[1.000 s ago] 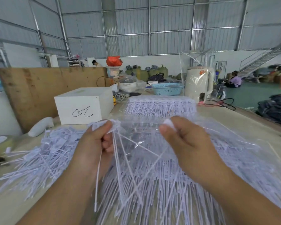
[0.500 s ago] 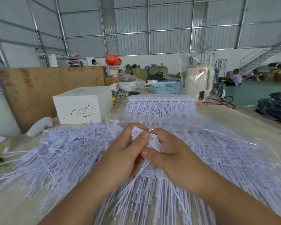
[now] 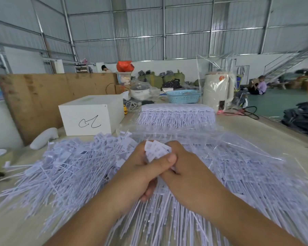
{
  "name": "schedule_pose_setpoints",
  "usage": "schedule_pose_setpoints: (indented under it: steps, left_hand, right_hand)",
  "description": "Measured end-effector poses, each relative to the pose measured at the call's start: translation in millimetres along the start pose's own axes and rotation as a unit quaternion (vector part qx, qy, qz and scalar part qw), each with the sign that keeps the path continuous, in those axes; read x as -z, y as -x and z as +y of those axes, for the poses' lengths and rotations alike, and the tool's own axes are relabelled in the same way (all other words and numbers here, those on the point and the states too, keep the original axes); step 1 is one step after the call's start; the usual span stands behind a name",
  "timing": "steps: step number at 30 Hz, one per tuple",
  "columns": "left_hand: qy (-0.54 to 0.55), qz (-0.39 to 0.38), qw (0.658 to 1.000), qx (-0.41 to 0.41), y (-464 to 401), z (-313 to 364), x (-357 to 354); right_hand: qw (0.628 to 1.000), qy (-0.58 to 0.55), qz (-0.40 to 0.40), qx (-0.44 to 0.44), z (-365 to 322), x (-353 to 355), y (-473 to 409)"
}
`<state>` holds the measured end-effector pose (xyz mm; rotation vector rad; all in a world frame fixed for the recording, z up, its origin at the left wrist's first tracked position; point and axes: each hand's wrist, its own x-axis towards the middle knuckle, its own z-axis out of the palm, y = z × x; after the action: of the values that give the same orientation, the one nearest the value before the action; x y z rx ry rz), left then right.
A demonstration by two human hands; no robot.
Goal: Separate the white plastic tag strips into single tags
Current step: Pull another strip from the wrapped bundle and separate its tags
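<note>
Tags [image 3: 156, 150] sit bunched between curled fingers of left hand [image 3: 140, 173] and right hand [image 3: 188, 176], both gripping them

The left hand [image 3: 140, 173] and right hand [image 3: 188, 176] are pressed together over the tags [image 3: 156, 150], so their inner fingers and most of that bunch are hidden. Both forearms are cut off by the bottom edge, as is the near side of the tag pile [image 3: 69, 167]. The far right edge is blurred.
</note>
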<state>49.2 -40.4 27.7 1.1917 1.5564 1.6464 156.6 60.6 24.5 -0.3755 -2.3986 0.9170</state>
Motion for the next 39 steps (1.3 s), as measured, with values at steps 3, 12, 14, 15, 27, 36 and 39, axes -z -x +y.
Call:
schedule_pose_setpoints:
  steps: [3, 12, 14, 15, 27, 36, 39]
  left_hand:
    - [0.014, -0.008, 1.0, 0.022, 1, 4, 1]
    - [-0.039, 0.104, 0.992, -0.065, -4, 9, 5]
    - [0.004, 0.127, 0.99, -0.069, -5, 13, 8]
    - [0.026, 0.136, 0.988, -0.065, -5, 13, 9]
    - [0.284, 0.075, 0.952, 0.082, -1, 14, 9]
    - [0.226, 0.066, 0.972, 0.019, 1, 12, 1]
    - [0.149, 0.113, 0.982, 0.0, 0, 13, 1]
  right_hand:
    - [1.0, 0.018, -0.013, 0.004, -3, 0, 1]
    - [0.998, 0.021, -0.054, -0.019, -4, 15, 1]
    - [0.997, 0.008, -0.069, -0.018, -1, 21, 0]
    - [0.997, -0.017, -0.071, -0.013, 1, 23, 0]
    - [0.997, -0.059, -0.049, 0.012, 2, 21, 2]
    - [0.997, -0.06, -0.046, 0.013, 0, 9, 3]
    - [0.996, -0.062, -0.071, 0.011, -4, 10, 2]
